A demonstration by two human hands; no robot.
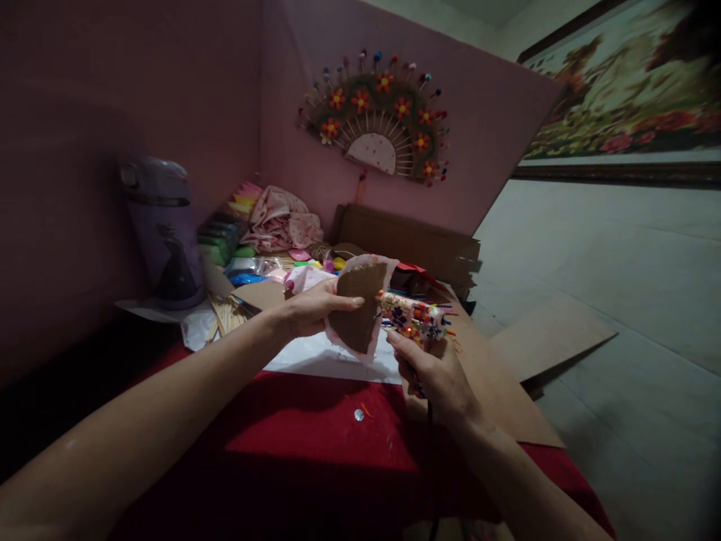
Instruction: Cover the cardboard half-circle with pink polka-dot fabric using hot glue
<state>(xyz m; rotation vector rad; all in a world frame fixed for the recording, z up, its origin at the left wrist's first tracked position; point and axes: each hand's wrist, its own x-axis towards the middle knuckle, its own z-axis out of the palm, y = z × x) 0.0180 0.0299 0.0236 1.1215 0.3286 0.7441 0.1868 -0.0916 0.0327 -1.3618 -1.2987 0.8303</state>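
My left hand pinches the left side of a half-round cardboard piece, thumb on its brown face. Pale pink fabric sticks out around the cardboard's edge. In my right hand is a hot glue gun with a flowered pattern and a small lit orange light. Its nozzle points left and is close to the cardboard's right edge; I cannot tell whether they touch. A black cord hangs below the gun. Both hands are above a white sheet on the red tablecloth.
A purple flask stands at left beside wooden sticks. Crumpled pink cloth and colourful clay packs lie behind. A decorated fan hangs on the pink board. Cardboard sheets lie right; a small silver disc is in front.
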